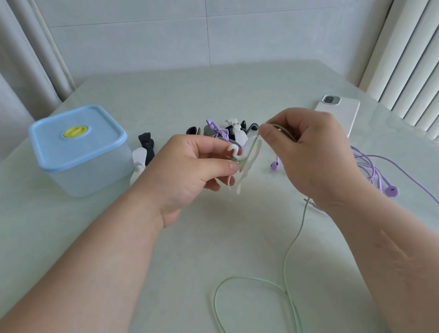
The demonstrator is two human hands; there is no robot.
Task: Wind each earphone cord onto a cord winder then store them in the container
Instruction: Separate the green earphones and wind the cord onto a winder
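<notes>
Pale green cord (284, 280), thin, loosely looped

Green cord (285, 269) leaves the frame at bottom centre and I lose it behind the right hand (311, 151) | white winder (248, 159) pinched in the left hand (185, 168) is blurred, turns uncountable | winder pile (222, 129) at centre partly behind left fingers (211, 146) | phone (345, 113) edge and purple cord (408, 169) partly behind right wrist | both forearms cut off at bottom corners

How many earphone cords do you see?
2: green cord running from the right hand onto the table; purple cord loose at right. The winder pile may hide more.
</notes>
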